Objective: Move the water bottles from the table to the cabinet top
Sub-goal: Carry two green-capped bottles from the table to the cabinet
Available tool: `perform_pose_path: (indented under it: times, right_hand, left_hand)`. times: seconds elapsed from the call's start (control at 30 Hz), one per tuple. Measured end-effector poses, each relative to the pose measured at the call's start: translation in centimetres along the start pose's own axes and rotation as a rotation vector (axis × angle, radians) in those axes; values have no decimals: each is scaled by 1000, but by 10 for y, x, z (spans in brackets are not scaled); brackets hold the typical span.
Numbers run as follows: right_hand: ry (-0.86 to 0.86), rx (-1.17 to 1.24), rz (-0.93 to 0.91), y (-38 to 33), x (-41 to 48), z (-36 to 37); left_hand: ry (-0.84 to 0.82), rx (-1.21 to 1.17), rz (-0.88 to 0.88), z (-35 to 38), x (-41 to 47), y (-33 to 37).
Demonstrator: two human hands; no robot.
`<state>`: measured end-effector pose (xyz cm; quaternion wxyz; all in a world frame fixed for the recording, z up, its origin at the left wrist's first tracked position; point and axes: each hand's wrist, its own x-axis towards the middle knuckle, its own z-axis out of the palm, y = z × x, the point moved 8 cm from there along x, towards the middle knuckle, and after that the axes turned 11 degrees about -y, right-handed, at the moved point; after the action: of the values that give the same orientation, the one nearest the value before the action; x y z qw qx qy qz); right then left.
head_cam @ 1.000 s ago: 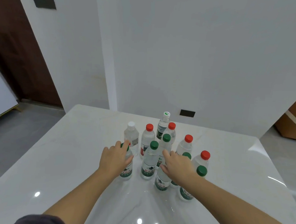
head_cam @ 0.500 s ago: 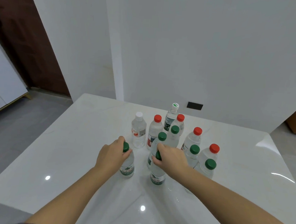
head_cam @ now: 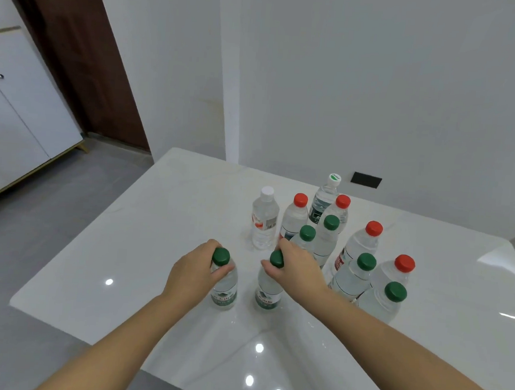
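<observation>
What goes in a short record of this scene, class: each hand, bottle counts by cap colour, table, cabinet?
left hand: grips left bottle just below its green cap
right hand: grips right bottle just below its green cap
green-capped bottles: six, counting the two held
red-capped bottles: four
white-capped bottles: two, one cap marked green
table: white, glossy, bottles clustered on it
cabinet: white, far left
</observation>
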<state>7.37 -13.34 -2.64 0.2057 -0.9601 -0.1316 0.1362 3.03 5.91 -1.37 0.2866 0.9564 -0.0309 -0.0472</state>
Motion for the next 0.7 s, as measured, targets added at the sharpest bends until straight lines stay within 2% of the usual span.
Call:
perform_pose_path:
  times: [0.13, 0.3, 0.47, 0.7]
  right_hand:
    - [21, 207, 17, 15, -16, 14]
    - [-55, 565, 101, 45, -25, 53]
    - [-192, 743, 99, 55, -21, 97]
    - [-165, 773, 167, 72, -5, 134]
  left_hand:
    - [47, -333, -36, 16, -3, -23]
    - [13, -603, -213, 56, -14, -62]
    - [-19, -725, -280, 95, -18, -85]
    - [-11, -796, -305, 128, -9, -97]
